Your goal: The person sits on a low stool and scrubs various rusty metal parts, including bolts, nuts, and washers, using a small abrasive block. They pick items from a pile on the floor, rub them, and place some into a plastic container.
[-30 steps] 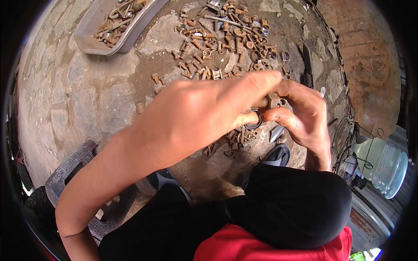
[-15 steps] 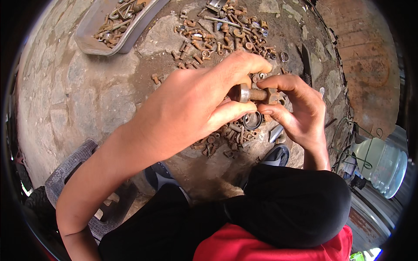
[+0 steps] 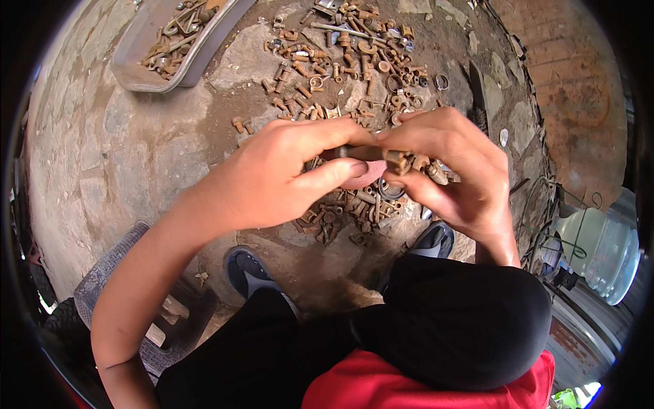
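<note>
In front of me, above the heap of hardware, my left hand (image 3: pixel 262 174) grips a rusty bolt (image 3: pixel 361 153) between thumb and fingers. The bolt lies roughly level, its head toward my left palm. At its other end my right hand (image 3: pixel 470 170) pinches a rusty hex nut (image 3: pixel 398 162) with thumb and forefinger. Whether the nut is threaded on the bolt is hard to tell, as fingers partly cover the joint. Beneath and beyond both hands lie loose rusty bolts and nuts (image 3: pixel 317 65), with a dark ring (image 3: pixel 390 191) just under the right thumb.
A grey plastic tub (image 3: pixel 153 78) holding more bolts stands at the far left on the stone floor. A flat rusty sheet (image 3: pixel 569 95) lies far right, near a clear plastic jug (image 3: pixel 610 249) and bent green wire (image 3: pixel 579 235). A grey stool (image 3: pixel 112 266) is at left.
Both hands have turned the bolt and nut; the nut's end now faces more toward me. My left hand has shifted slightly left and down, its fingers closer around the bolt.
</note>
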Tool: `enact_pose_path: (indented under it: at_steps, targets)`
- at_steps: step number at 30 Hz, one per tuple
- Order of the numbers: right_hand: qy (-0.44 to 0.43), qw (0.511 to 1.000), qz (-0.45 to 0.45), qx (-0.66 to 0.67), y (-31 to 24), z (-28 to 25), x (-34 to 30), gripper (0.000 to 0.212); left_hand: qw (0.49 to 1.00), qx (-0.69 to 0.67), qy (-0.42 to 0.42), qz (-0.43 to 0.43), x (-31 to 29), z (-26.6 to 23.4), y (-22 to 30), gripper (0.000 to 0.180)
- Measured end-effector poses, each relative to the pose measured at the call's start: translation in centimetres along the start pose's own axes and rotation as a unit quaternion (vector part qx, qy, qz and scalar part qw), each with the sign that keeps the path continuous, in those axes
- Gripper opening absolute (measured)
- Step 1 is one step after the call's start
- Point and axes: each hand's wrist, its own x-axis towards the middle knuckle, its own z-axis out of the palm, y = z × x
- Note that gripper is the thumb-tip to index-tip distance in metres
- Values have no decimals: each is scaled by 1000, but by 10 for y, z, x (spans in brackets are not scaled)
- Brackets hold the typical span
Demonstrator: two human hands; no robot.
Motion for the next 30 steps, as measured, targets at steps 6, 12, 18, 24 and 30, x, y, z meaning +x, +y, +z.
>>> enact_pose_path:
  at_steps: [6, 12, 18, 24, 30]
  targets:
    - [8, 999, 33, 19, 1, -4, -1, 38, 999, -40, -5, -31, -6, -4, -1, 18]
    - [83, 961, 107, 241, 9, 9, -10, 40, 999, 31, 19, 32, -1, -4, 23, 25]
    - [96, 928, 137, 332, 16, 11, -15, 39, 990, 101, 56, 83, -3, -5, 21, 33]
    - [117, 929, 77, 343, 16, 13, -13, 37, 976, 155, 74, 130, 0, -8, 28, 36]
    - [95, 959, 40, 265, 19, 12, -11, 35, 986, 74, 103, 106, 0, 0, 21, 34]
